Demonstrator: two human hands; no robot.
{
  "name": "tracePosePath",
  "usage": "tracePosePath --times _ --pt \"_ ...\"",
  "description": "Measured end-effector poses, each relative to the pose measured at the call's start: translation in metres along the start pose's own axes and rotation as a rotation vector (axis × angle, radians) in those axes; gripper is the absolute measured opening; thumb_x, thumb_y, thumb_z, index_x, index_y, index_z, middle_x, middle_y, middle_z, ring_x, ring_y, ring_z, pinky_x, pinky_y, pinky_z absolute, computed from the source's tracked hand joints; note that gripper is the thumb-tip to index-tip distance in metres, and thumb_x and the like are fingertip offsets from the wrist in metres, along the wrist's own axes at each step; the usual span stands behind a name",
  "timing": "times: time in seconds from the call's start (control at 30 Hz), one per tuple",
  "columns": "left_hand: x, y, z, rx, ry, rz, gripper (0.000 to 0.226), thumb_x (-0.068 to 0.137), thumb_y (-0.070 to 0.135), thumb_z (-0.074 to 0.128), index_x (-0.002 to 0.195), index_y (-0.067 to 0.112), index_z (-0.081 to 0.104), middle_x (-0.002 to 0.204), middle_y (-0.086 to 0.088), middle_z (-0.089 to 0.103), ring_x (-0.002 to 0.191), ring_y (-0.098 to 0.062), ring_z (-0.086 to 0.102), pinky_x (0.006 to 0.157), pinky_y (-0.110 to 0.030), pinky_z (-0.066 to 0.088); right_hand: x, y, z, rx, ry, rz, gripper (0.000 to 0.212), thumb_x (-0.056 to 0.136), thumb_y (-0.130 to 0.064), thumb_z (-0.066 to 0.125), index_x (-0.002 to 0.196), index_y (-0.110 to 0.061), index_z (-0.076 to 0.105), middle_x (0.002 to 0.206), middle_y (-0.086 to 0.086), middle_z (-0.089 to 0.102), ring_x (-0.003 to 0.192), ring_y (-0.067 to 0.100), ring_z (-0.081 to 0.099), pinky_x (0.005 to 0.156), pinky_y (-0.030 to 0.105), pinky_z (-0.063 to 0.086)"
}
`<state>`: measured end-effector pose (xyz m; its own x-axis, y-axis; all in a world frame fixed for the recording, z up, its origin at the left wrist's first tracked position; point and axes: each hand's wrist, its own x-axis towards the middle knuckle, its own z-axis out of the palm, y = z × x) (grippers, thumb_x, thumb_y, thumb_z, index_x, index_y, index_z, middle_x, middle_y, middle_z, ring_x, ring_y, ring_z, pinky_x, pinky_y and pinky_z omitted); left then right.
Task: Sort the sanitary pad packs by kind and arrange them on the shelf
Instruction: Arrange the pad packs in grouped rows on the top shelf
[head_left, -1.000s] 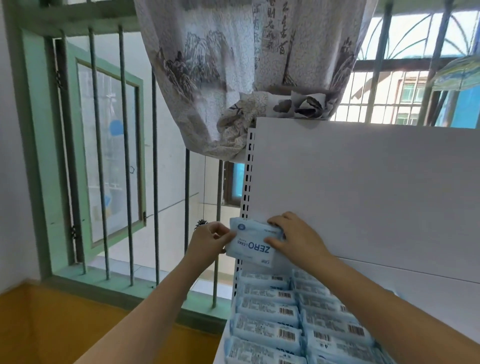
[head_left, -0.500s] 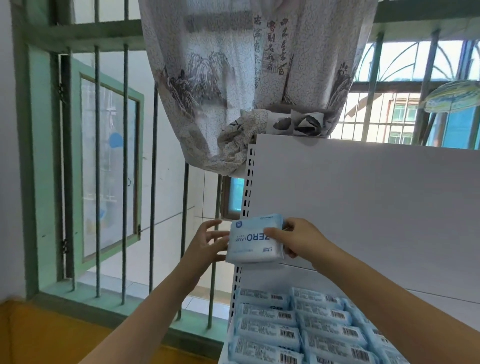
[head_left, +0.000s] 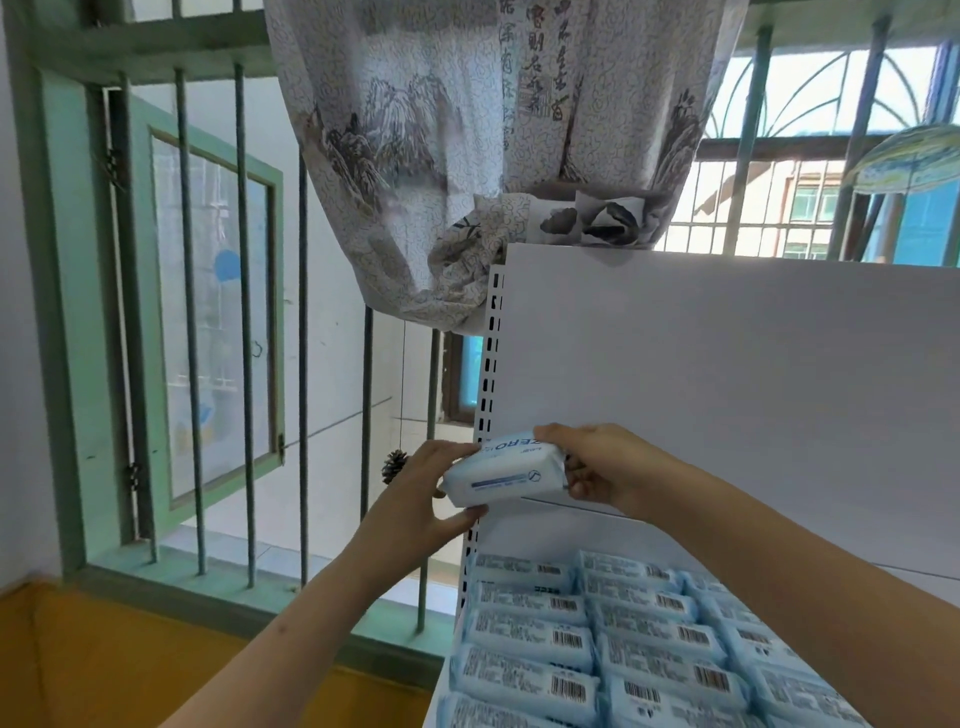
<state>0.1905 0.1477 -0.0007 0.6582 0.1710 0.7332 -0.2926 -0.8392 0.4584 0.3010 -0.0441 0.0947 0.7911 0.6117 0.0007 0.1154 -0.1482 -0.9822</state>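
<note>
Ahead of me, filling the left half of the frame, is a green-framed window (head_left: 156, 312) with vertical metal bars (head_left: 244, 322) across it; one pane stands swung open beyond them. A patterned curtain (head_left: 467, 130) printed with ink mountains and script hangs from the top centre, its lower end bunched up. Daylight pours in at the upper right through an arched grille (head_left: 810, 104), with buildings outside. An orange wall (head_left: 130, 670) fills the lower left corner.
</note>
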Motion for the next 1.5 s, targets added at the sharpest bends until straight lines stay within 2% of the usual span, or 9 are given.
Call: tracePosePath --times 0.3,0.43,0.53,0.67,0.8,1.07,1.3,1.43,1.5 --pt "-0.004 0.031 0.007 0.024 -0.004 -0.073 0.067 0.074 0.058 0.076 0.133 0.045 0.046 0.12 0.026 0.049 0.11 0.005 0.05 0.086 -0.01 0.044 -0.018 -0.008 0.015 -0.354 0.205 -0.351 0.04 0.083 -0.044 0.074 0.098 -0.011 0.057 0.077 0.009 0.07 0.05 0.014 0.068 0.048 0.025 0.055" --pt "0.0 0.04 0.008 -0.366 0.074 -0.274 0.022 0.084 0.019 0.076 0.104 0.025 0.067 0.092 0.003 0.072 0.085 -0.014 0.07 0.071 -0.033 0.061 -0.028 -0.016 0.03 -0.317 0.042 -0.453 0.034 0.095 -0.045 0.056 0.097 -0.012 0.065 0.081 0.008 0.072 0.064 0.018 0.073 0.069 0.037 0.062" --pt "0.003 0.03 0.0 -0.761 0.101 -0.492 0.028 0.086 0.003 0.072 0.112 0.011 0.064 0.104 -0.011 0.074 0.092 -0.027 0.074 0.074 -0.04 0.062 -0.021 -0.014 0.017 -0.487 0.115 -0.568 0.022 0.101 -0.031 0.047 0.106 -0.02 0.066 0.087 -0.002 0.071 0.075 0.012 0.07 0.08 0.036 0.059" --pt "0.001 0.014 0.002 -1.004 0.003 -0.573 0.039 0.088 0.001 0.067 0.125 0.007 0.058 0.118 -0.016 0.07 0.108 -0.034 0.068 0.088 -0.047 0.058 -0.003 0.001 0.0 -0.984 0.081 -0.625 0.04 0.092 -0.048 0.06 0.126 -0.028 0.057 0.107 -0.01 0.059 0.093 0.007 0.057 0.085 0.029 0.05" --pt "-0.004 -0.005 0.021 -1.216 -0.029 -0.602 0.041 0.092 0.004 0.061 0.132 0.002 0.052 0.13 -0.021 0.063 0.12 -0.037 0.061 0.098 -0.048 0.052 0.009 0.02 0.007 -0.894 0.033 -0.607 0.053 0.086 -0.041 0.071 0.133 -0.027 0.052 0.12 -0.002 0.045 0.093 0.011 0.055 0.08 0.017 0.041" --pt "-0.004 -0.02 0.037 -0.491 -0.043 -0.541 0.044 0.089 0.032 0.071 0.13 0.024 0.057 0.114 0.006 0.067 0.105 -0.009 0.065 0.074 -0.014 0.051 0.026 0.041 -0.005 -1.117 0.153 -0.654 0.029 0.086 -0.036 0.072 0.099 -0.022 0.05 0.097 -0.003 0.049 0.082 0.017 0.053 0.069 0.03 0.043" --pt "-0.039 -0.025 0.06 -0.441 -0.002 -0.48 0.048 0.09 0.055 0.051 0.131 0.03 0.053 0.121 0.006 0.064 0.104 -0.012 0.067 0.084 -0.034 0.06 0.026 0.096 0.005 -1.549 0.004 -0.618 0.016 0.097 -0.028 0.054 0.1 -0.014 0.06 0.1 0.002 0.058 0.087 0.023 0.06 0.073 0.035 0.051" --pt "-0.051 -0.023 0.066 -0.446 -0.102 -0.49 0.044 0.098 0.053 0.042 0.134 0.029 0.052 0.129 0.007 0.06 0.113 -0.007 0.062 0.087 -0.021 0.055 0.012 0.093 -0.012 -1.383 -0.136 -0.427 0.039 0.103 -0.041 0.037 0.097 -0.015 0.064 0.098 -0.001 0.064 0.089 0.019 0.059 0.082 0.036 0.049" --pt "-0.05 -0.018 0.067 -0.536 -0.133 -0.564 0.052 0.095 0.064 0.039 0.133 0.031 0.052 0.133 0.005 0.059 0.119 -0.01 0.059 0.098 -0.029 0.051 -0.003 0.073 -0.033 -1.312 -0.115 -0.414 0.041 0.103 -0.046 0.036 0.108 -0.02 0.066 0.107 -0.006 0.065 0.094 0.017 0.061 0.088 0.038 0.05"
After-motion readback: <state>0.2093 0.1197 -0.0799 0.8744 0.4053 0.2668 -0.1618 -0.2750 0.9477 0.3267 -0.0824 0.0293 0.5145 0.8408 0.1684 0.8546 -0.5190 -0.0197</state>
